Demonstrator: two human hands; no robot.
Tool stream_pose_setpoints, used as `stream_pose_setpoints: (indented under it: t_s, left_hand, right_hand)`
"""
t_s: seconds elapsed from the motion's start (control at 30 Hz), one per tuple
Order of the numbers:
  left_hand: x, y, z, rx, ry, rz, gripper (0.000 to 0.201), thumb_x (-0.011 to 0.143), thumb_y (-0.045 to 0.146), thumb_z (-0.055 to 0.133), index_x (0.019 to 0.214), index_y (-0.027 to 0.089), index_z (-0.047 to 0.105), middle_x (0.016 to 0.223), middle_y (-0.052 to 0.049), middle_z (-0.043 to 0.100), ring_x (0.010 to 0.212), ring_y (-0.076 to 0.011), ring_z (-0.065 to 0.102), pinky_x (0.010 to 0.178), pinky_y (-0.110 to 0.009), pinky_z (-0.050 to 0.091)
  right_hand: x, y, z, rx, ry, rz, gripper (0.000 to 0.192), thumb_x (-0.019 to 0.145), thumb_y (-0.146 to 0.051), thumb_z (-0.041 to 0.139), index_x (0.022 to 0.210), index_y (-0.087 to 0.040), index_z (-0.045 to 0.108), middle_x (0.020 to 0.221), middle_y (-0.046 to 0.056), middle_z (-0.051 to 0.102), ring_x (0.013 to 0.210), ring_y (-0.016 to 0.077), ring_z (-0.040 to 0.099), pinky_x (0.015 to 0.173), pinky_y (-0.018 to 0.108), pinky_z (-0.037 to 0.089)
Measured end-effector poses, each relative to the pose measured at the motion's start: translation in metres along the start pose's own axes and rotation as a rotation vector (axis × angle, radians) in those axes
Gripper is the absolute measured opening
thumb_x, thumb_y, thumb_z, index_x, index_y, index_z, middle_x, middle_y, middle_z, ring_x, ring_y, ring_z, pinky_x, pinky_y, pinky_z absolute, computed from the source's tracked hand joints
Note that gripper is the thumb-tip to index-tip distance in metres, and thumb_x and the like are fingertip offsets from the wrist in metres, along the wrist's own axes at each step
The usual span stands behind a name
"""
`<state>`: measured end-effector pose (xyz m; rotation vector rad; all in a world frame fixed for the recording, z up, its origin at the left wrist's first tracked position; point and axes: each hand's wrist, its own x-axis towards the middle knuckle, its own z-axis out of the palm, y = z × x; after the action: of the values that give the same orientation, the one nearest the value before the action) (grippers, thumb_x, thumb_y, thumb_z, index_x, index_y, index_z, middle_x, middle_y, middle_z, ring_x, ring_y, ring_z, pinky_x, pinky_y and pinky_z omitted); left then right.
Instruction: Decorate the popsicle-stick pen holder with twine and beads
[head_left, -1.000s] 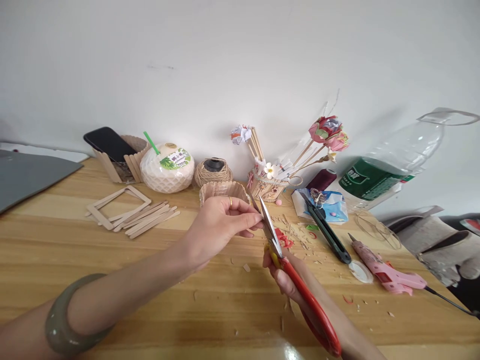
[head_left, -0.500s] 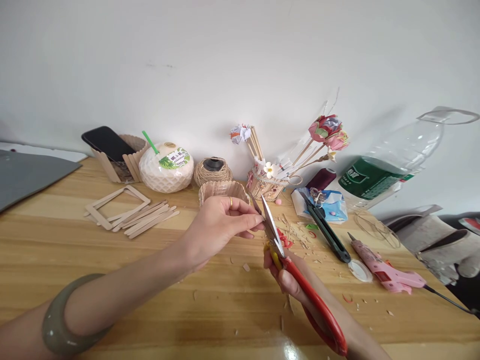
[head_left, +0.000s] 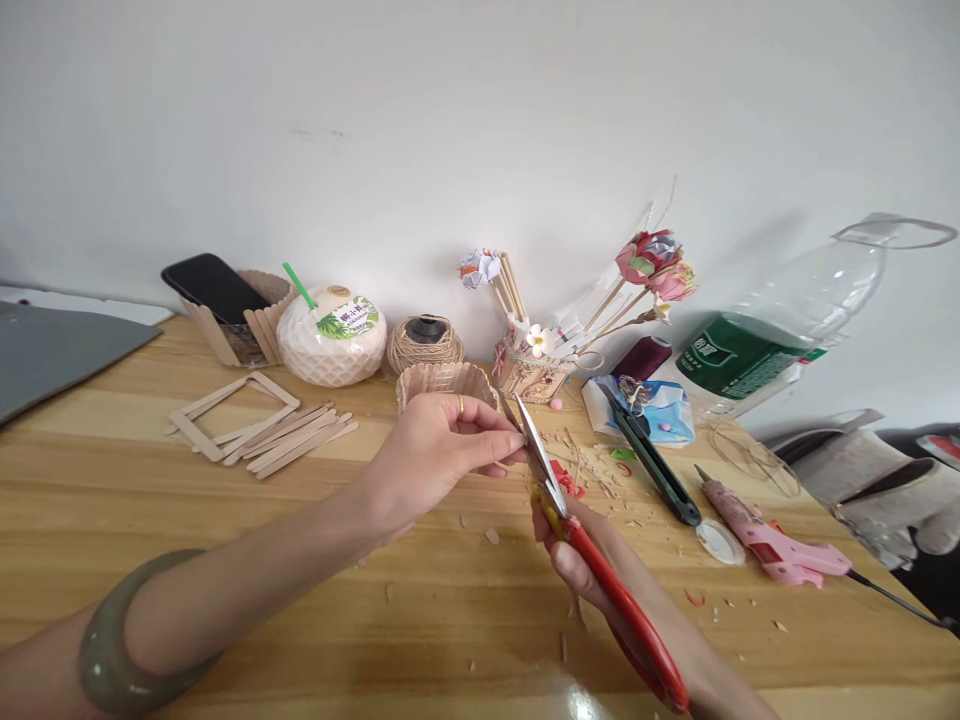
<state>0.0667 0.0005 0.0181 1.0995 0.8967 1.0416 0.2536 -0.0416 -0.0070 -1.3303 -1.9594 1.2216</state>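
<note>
Scissors (head_left: 592, 570) with red handles sit mid-table, blades up and nearly together. Our left hand (head_left: 439, 450) reaches in from the left, fingertips pinched on something too small to tell at the blades; our right hand (head_left: 581, 565) grips the handles.

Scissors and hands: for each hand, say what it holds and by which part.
The right hand grips the red-handled scissors by the handles. The left hand pinches something small at the blades; what it is cannot be told.
</note>
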Motion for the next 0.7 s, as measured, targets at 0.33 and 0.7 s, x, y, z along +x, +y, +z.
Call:
stream_pose_setpoints:
  t_s: [0.33,0.7]
  left_hand:
    - [-0.005,0.000,0.008,-0.059,0.100,0.013,0.005,0.066,0.016,0.069,0.063,0.014,0.066,0.061,0.000,0.068,0.062,-0.0091,0.062,0.064,-0.021,0.050]
    - [-0.010,-0.005,0.015,-0.112,0.217,0.061,0.005,0.067,0.016,0.068,0.063,0.014,0.065,0.063,0.001,0.069,0.065,-0.0094,0.063,0.066,-0.020,0.050]
  right_hand:
    - [-0.002,-0.004,0.003,-0.005,0.064,0.008,0.056,0.072,-0.077,0.041,0.072,-0.021,0.040,0.068,-0.001,0.042,0.062,0.0143,0.036,0.054,0.026,0.032]
    - [0.004,-0.004,0.007,-0.037,0.068,-0.024,0.058,0.074,-0.076,0.037,0.074,-0.019,0.041,0.068,-0.002,0.039,0.061,0.0131,0.033,0.053,0.025,0.029]
